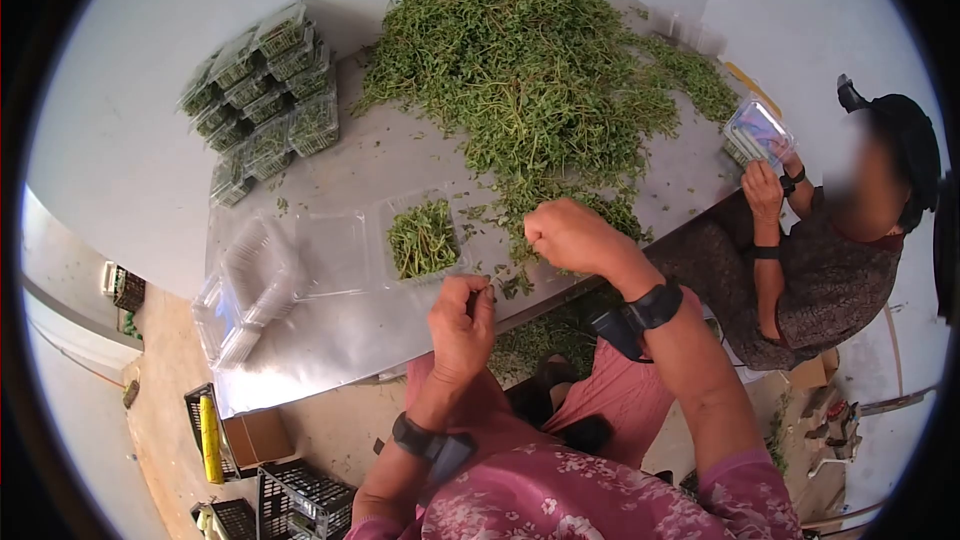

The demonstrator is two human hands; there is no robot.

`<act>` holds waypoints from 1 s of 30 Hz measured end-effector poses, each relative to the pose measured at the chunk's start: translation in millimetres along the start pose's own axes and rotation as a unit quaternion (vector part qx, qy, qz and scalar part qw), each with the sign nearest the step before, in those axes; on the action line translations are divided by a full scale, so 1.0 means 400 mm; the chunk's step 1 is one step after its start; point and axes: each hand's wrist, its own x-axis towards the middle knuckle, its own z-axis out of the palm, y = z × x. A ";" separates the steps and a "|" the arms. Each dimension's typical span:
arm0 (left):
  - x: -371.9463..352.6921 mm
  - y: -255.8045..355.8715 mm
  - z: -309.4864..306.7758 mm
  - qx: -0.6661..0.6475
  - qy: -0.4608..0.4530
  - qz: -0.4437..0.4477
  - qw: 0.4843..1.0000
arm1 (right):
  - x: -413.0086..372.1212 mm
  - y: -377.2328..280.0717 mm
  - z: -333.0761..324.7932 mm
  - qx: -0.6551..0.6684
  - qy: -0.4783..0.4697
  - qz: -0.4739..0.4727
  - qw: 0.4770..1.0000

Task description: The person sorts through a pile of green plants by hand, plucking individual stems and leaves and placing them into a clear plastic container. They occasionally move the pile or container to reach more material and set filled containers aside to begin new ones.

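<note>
My left hand (462, 325) is closed, thumb against the curled fingers, just in front of an open clear plastic box (376, 240) with green leafy stems (423, 238) in one side. Whatever its fingertips may pinch is too small to make out. Over the near edge of the greens, my right hand (568, 234) is curled with the knuckles up. Its fingertips are hidden, so any stems in it cannot be seen. Behind both hands rises a large heap of green leafy stems (520, 60) on the metal table (350, 325).
Stacked filled boxes (265, 90) stand at the back left, and nested clear boxes (250, 285) lie at the front left. At the right a seated co-worker (830, 250) holds a clear box (755, 130). Black crates (295, 500) are on the floor.
</note>
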 end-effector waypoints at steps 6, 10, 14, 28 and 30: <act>0.004 -0.003 -0.001 0.003 0.002 0.028 1.000 | -0.014 0.020 -0.085 0.166 0.085 0.078 0.979; 0.005 -0.011 0.001 -0.009 -0.012 0.006 1.000 | -0.020 0.031 -0.095 0.197 0.075 0.123 0.970; 0.005 -0.009 0.000 -0.044 -0.013 -0.011 0.999 | -0.013 0.027 -0.099 0.258 0.037 0.132 0.956; 0.141 0.069 -0.102 -0.169 0.011 -0.040 0.985 | 0.007 0.003 -0.109 0.299 0.012 0.185 0.936; 0.167 0.057 -0.116 -0.151 0.024 -0.040 0.987 | 0.010 -0.001 -0.108 0.304 0.032 0.175 0.936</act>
